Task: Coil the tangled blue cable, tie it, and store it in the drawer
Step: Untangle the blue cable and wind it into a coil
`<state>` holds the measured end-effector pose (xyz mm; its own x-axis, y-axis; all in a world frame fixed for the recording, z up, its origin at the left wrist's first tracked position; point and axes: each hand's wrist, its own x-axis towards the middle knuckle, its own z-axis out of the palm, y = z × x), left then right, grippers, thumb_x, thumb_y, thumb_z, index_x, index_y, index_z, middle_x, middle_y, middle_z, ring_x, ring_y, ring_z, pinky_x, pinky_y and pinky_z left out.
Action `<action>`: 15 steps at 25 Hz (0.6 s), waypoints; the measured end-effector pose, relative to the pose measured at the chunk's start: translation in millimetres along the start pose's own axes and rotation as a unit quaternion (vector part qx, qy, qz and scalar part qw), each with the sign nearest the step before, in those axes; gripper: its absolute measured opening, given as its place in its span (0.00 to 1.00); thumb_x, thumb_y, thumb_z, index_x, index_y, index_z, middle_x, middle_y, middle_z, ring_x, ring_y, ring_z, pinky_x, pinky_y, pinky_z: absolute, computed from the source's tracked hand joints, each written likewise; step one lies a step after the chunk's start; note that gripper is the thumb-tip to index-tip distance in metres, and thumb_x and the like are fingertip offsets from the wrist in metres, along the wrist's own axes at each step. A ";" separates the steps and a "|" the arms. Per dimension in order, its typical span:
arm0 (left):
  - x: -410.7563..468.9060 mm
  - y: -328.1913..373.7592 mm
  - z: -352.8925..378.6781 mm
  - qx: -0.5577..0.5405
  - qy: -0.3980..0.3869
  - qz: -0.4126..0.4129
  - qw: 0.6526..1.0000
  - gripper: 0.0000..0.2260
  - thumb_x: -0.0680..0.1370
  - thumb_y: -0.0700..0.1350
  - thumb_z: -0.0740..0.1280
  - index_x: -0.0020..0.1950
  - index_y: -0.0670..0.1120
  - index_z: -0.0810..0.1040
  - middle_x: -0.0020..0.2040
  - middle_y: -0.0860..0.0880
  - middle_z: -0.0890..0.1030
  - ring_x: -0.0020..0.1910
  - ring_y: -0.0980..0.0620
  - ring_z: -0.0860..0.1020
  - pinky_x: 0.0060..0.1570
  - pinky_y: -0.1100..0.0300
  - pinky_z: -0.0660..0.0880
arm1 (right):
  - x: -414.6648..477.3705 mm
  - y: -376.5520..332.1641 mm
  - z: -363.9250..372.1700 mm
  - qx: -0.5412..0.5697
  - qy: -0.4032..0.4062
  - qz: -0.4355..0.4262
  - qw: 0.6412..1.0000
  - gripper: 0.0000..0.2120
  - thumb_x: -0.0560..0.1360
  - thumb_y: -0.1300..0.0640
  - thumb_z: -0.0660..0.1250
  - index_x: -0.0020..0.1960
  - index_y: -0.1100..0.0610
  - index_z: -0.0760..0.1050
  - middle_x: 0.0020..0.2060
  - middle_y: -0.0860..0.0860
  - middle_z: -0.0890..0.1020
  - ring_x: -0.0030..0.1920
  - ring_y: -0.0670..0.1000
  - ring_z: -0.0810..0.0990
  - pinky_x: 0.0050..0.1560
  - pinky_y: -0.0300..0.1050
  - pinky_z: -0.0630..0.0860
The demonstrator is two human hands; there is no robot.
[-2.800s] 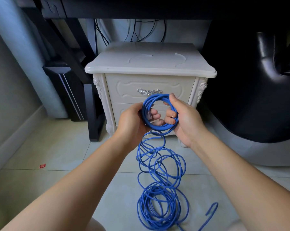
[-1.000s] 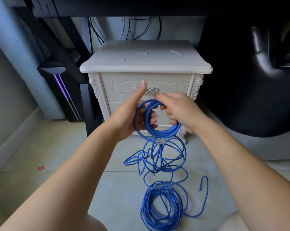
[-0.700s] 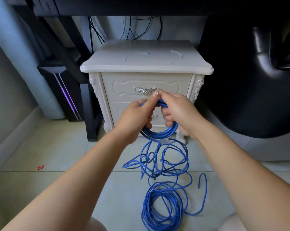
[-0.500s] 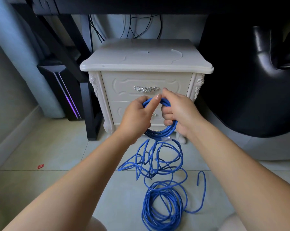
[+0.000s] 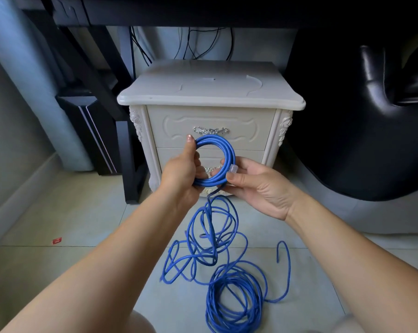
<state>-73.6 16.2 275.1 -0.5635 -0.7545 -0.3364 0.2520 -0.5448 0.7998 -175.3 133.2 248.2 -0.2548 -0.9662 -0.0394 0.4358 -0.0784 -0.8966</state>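
A small round coil of the blue cable (image 5: 223,146) is held up in front of the white nightstand (image 5: 210,97). My left hand (image 5: 182,175) grips the coil's left side, thumb pointing up. My right hand (image 5: 256,186) holds the coil's right side, with the clear plug (image 5: 233,168) between thumb and fingers. From the coil a strand drops to the floor into a loose tangle (image 5: 208,239) and a wider pile of loops (image 5: 234,301). Both drawers (image 5: 210,127) are closed; the top one has a silver handle (image 5: 210,130).
A black desk frame leg (image 5: 128,162) and a dark computer tower (image 5: 90,133) stand left of the nightstand. A large black leather chair (image 5: 361,121) fills the right. Grey tiled floor (image 5: 66,212) with a small red scrap (image 5: 57,240) lies to the left.
My right hand slid from the coil's top down to its right side and now shows its palm. The coil has turned more face-on. The floor tangle shifted slightly.
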 end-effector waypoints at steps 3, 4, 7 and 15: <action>-5.4 0.3 3.7 -0.062 0.004 -0.042 0.997 0.16 0.81 0.51 0.64 0.36 0.45 0.69 0.24 0.53 0.60 0.16 0.57 0.58 0.16 0.70 0.62 | 1.5 -0.2 3.5 -0.001 0.029 -0.026 0.999 0.23 0.61 0.57 0.77 0.54 0.62 0.76 0.44 0.56 0.84 0.48 0.54 0.83 0.53 0.45 0.80; -6.5 0.3 4.0 -0.070 0.003 -0.054 0.996 0.16 0.81 0.52 0.64 0.37 0.45 0.69 0.22 0.53 0.61 0.16 0.58 0.58 0.16 0.70 0.63 | 2.3 0.1 4.8 0.004 0.034 -0.032 0.999 0.23 0.60 0.56 0.79 0.52 0.61 0.76 0.42 0.55 0.84 0.46 0.53 0.83 0.50 0.45 0.80; -8.4 -3.1 4.2 -0.073 -0.001 -0.069 0.995 0.16 0.81 0.52 0.63 0.37 0.45 0.69 0.22 0.53 0.62 0.16 0.58 0.59 0.18 0.71 0.64 | 5.1 1.4 12.2 0.025 0.058 -0.047 0.997 0.21 0.58 0.53 0.80 0.46 0.59 0.78 0.38 0.54 0.83 0.41 0.52 0.82 0.45 0.44 0.81; 6.6 -3.3 -3.7 -0.140 -0.011 -0.156 0.978 0.18 0.82 0.53 0.61 0.36 0.46 0.67 0.22 0.53 0.61 0.16 0.58 0.59 0.21 0.68 0.72 | 9.7 4.2 12.9 0.099 -0.008 -0.023 0.995 0.17 0.60 0.56 0.82 0.47 0.58 0.82 0.46 0.56 0.84 0.51 0.54 0.82 0.58 0.46 0.78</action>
<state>-75.2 11.7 268.3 -0.6636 -0.5295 -0.5285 0.2690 -0.8281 0.4919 -164.9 120.3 249.8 -0.2648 -0.9643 0.0079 0.5856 -0.1672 -0.7932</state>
